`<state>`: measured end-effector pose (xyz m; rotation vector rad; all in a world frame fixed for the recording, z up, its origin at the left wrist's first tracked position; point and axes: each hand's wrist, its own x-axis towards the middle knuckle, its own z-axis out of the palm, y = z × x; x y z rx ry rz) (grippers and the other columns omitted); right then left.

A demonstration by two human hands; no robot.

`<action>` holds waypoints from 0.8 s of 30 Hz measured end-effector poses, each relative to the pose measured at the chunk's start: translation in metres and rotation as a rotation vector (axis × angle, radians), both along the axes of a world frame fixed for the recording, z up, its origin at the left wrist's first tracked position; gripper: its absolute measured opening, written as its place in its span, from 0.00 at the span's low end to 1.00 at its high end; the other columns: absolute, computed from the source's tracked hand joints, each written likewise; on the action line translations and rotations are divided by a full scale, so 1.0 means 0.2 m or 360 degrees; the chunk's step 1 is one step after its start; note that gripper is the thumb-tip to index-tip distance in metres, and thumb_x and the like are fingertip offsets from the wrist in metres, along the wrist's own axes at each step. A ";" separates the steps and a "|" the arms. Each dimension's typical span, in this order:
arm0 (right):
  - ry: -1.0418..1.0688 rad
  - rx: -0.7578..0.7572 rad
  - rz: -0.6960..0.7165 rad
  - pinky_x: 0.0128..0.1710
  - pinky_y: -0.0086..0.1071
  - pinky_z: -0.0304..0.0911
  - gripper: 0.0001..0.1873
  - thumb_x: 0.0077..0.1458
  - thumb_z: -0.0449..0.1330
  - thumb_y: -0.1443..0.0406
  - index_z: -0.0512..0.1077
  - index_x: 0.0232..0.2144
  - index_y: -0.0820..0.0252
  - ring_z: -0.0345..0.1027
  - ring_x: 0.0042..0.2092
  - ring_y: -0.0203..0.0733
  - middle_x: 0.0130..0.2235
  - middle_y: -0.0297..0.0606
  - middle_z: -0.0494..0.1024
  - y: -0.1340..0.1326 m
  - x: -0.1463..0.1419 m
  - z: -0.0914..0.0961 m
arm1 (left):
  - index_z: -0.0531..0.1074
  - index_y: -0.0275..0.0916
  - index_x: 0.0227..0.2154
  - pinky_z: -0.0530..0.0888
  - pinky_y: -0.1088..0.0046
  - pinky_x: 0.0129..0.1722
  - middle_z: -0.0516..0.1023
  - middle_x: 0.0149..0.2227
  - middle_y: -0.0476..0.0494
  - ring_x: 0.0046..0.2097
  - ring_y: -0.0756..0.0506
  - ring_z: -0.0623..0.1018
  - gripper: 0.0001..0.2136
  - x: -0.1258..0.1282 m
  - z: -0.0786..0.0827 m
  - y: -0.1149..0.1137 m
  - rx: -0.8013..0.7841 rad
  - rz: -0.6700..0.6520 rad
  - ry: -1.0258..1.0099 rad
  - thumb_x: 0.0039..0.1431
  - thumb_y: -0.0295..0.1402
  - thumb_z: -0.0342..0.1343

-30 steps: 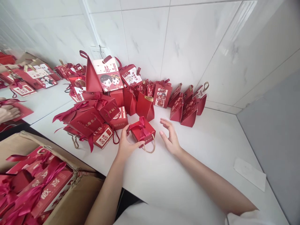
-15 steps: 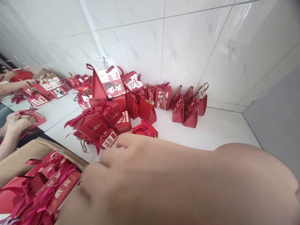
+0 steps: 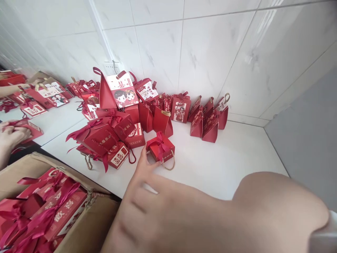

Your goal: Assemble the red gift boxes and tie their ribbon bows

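Observation:
A small red gift box [image 3: 165,147] with a magenta bow and a beige rope handle sits on the white table. My left hand [image 3: 142,169] is at its near left corner, a finger along one side and the thumb at the front, both touching it. Across the foreground from the right, my right hand [image 3: 158,214] and forearm pass in front of my left. The right fingers are blurred and their tips hidden, so I cannot see what they hold. Left of my hands stands an open cardboard box [image 3: 104,214] full of red gift boxes [image 3: 65,214] with ribbons.
A pile of red gift boxes [image 3: 101,138] lies just beyond my hands. Triangular red boxes [image 3: 209,123] stand in rows by the tiled wall [image 3: 210,52]. At far left, another person's hands [image 3: 15,137] hold a red box [image 3: 34,129]. A grey panel [image 3: 310,123] bounds the table's right side.
My right hand and forearm have moved down and right, uncovering my left hand and more of the bow-tied gift box. That box stays in place on the table.

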<state>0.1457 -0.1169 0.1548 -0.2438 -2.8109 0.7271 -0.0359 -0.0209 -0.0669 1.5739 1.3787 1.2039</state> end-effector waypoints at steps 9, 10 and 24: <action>-0.0456 0.0095 0.0111 0.37 0.35 0.63 0.12 0.58 0.61 0.61 0.73 0.43 0.60 0.73 0.37 0.43 0.37 0.39 0.79 0.08 0.06 -0.84 | 0.58 0.43 0.59 0.68 0.52 0.60 0.67 0.60 0.36 0.60 0.35 0.69 0.42 0.02 0.11 -0.10 -0.0013 -0.0026 0.0108 0.40 0.35 0.71; -0.0401 -0.0015 0.0118 0.39 0.34 0.64 0.12 0.59 0.60 0.61 0.73 0.43 0.59 0.73 0.38 0.43 0.38 0.39 0.79 0.08 0.07 -0.89 | 0.58 0.44 0.60 0.68 0.53 0.60 0.66 0.61 0.36 0.61 0.35 0.69 0.42 0.02 0.12 -0.12 0.0005 -0.0016 0.0152 0.40 0.35 0.71; 0.1122 -0.0305 -0.0560 0.40 0.38 0.64 0.05 0.59 0.58 0.65 0.71 0.39 0.56 0.68 0.37 0.42 0.35 0.39 0.75 0.16 0.23 -1.04 | 0.65 0.40 0.40 0.57 0.48 0.62 0.61 0.62 0.33 0.65 0.35 0.61 0.12 0.02 0.03 -0.33 0.0582 0.0578 0.0484 0.62 0.43 0.51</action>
